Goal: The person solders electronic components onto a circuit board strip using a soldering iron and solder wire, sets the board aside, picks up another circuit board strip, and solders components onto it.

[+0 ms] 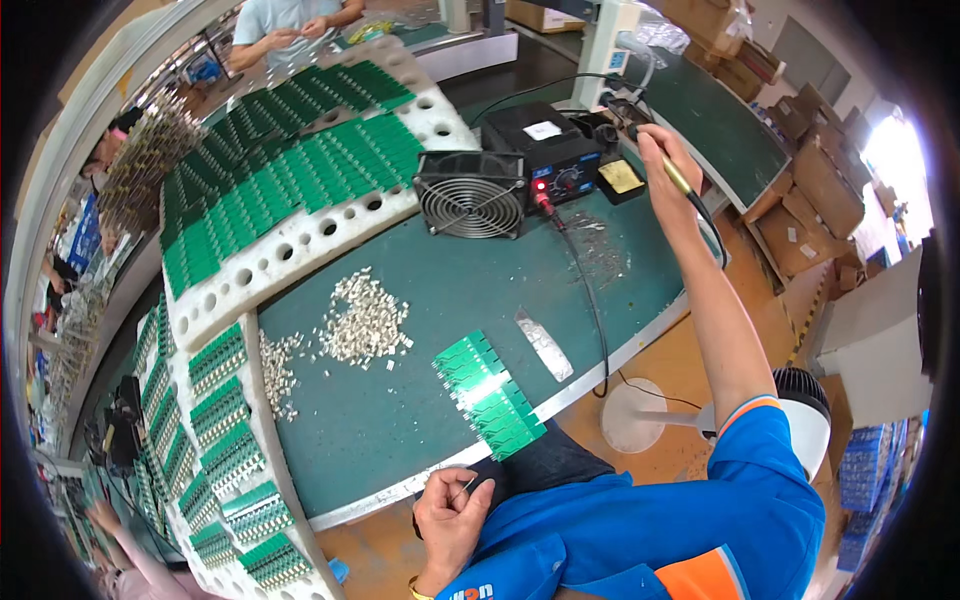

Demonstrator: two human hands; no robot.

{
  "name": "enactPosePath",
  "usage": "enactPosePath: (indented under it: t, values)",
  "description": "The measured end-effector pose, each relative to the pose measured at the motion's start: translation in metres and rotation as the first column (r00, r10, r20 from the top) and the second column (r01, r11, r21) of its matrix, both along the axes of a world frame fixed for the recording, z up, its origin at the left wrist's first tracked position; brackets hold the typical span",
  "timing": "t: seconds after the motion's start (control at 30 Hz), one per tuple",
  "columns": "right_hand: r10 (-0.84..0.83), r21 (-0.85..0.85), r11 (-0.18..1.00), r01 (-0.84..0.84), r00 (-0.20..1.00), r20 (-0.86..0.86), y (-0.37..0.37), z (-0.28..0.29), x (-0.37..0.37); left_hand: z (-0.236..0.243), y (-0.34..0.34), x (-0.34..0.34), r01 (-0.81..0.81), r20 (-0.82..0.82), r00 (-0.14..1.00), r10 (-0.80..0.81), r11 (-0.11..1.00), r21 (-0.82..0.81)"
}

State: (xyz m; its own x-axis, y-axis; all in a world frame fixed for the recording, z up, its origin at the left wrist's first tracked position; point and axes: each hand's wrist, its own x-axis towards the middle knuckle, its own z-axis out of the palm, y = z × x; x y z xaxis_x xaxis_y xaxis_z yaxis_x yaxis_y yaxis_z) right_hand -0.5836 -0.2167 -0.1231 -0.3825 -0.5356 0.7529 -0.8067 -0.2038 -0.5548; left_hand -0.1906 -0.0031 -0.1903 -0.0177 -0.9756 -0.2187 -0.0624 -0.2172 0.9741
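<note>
Left hand (452, 520): by the table's (380, 430) near edge, fingers curled, thumb and forefinger seemingly pinched on a thin strand (470, 483); kind unclear. Right hand (664, 165): far right, closed around the soldering iron (676, 176). Between my 2 hands, 1 green circuit board panel (480, 395), near end jutting past the table edge. Long axis slants far left to near right. My left is clearly nearer, the panel just beyond it; my right, well apart. Farther left, white connectors (365, 320); right of the panel, a silver strip (544, 347).
</note>
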Motion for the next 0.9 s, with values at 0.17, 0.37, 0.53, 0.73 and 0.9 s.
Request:
enactPosePath:
  t: [0.17, 0.37, 0.53, 0.73, 0.9]
  values:
    - [-0.032, 0.330, 0.943, 0.034, 0.999, -0.011, -0.009, -0.004, 0.003, 0.002, 0.001, 0.004, 0.011, 0.060, 0.998, -0.011, 1.000, -0.001]
    - [0.200, -0.017, 0.980, -0.201, 0.964, 0.174, 0.119, -0.002, 0.075, -0.002, 0.004, 0.001, 0.088, 0.196, 0.977, -0.080, 0.996, -0.030]
    - [0.641, 0.171, 0.758, -0.629, 0.768, -0.016, 0.214, -0.021, 0.132, -0.007, 0.002, -0.005, 0.124, 0.153, 0.980, -0.127, 0.992, 0.026]
    - [0.721, 0.257, 0.630, -0.733, 0.675, 0.157, 0.240, -0.043, 0.153, -0.009, 0.001, -0.012, 0.143, -0.106, 0.987, -0.122, 0.963, 0.229]
    - [0.753, 0.292, 0.587, -0.755, 0.642, 0.145, 0.243, -0.049, 0.151, -0.010, -0.001, -0.019, 0.111, -0.426, 0.899, 0.098, 0.891, 0.441]
